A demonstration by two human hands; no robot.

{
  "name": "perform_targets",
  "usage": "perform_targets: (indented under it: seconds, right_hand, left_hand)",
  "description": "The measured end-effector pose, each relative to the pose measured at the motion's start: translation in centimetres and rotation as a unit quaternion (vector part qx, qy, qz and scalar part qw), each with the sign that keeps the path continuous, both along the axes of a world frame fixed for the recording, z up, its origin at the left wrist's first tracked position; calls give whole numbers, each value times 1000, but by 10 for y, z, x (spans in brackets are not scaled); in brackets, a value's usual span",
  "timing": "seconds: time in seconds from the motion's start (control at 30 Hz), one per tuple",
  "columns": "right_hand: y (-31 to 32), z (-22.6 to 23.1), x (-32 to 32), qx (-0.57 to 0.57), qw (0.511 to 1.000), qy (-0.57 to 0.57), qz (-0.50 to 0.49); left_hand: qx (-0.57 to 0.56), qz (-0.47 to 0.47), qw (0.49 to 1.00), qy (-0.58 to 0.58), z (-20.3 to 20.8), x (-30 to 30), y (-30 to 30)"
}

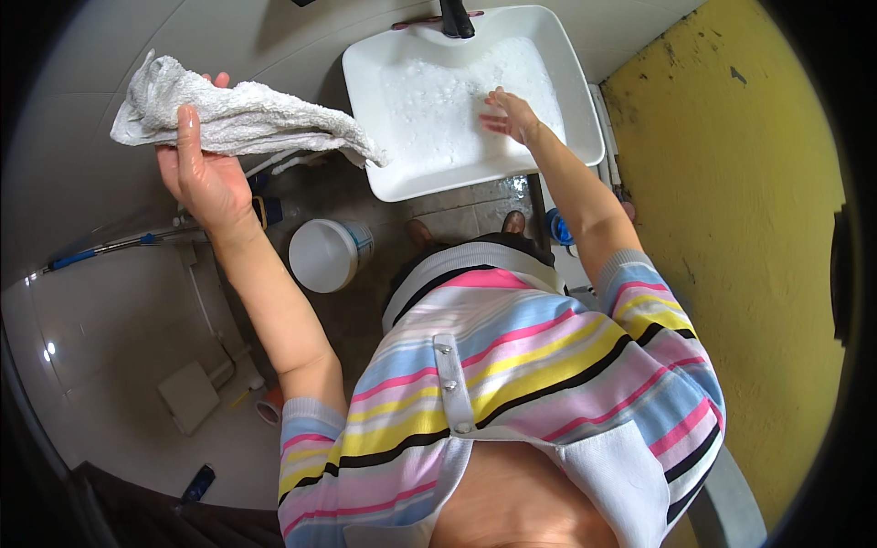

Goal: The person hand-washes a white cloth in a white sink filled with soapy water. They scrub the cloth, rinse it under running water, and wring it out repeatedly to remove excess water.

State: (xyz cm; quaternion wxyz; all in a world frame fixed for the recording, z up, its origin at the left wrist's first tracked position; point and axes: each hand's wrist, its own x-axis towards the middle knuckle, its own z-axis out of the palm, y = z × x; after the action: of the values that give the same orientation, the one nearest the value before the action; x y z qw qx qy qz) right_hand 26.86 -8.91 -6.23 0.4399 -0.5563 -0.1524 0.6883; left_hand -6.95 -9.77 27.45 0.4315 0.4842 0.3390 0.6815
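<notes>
My left hand (206,173) is raised at the left, closed round a wet white terry towel (247,114). The towel hangs in twisted folds, and its narrow end reaches the left rim of the white sink (402,187). Over the sink is my right hand (512,119), fingers spread and a little blurred, with nothing in it. Below it the basin holds water covered with white suds (438,96). Whether the fingertips touch the suds I cannot tell.
A black faucet (457,18) stands at the sink's far edge. On the floor, left of my feet, is a white bucket (324,256). A blue-handled pole (105,251) runs along the left. The yellow wall (740,201) rises close on the right.
</notes>
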Motion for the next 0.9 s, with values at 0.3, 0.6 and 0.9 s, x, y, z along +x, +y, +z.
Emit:
perform_targets:
  seconds: [0.3, 0.6, 0.9]
  right_hand:
    - [28, 40, 31, 25, 923, -290, 253]
    - [30, 71, 40, 78, 833, -455, 304]
    - [85, 165, 45, 231, 929, -289, 20]
  left_hand:
    - [-38, 43, 997, 47, -10, -8, -6]
    - [-14, 65, 997, 44, -11, -8, -13]
    - [-13, 47, 999, 0, -7, -9, -14]
